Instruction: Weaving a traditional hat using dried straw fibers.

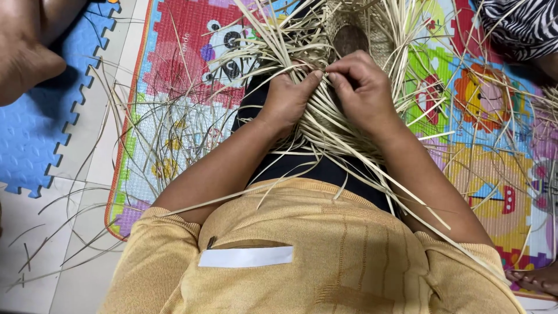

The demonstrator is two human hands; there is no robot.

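A half-woven straw basket (354,32) rests on my lap, with many long pale straw strips (325,125) fanning out from it in all directions. My left hand (289,96) is closed on a bundle of these strips at the basket's near side. My right hand (360,87) pinches strips just beside it, fingertips touching the left thumb. The basket's lower wall is hidden under both hands. I wear a yellow knit top (325,250) and dark trousers (302,166).
A colourful cartoon play mat (180,64) lies under the work. Blue foam puzzle tiles (35,134) sit to the left. Another person's limb (26,52) shows at top left, zebra-print fabric (517,23) at top right, and toes (532,279) at bottom right. Loose strips (52,244) litter the floor.
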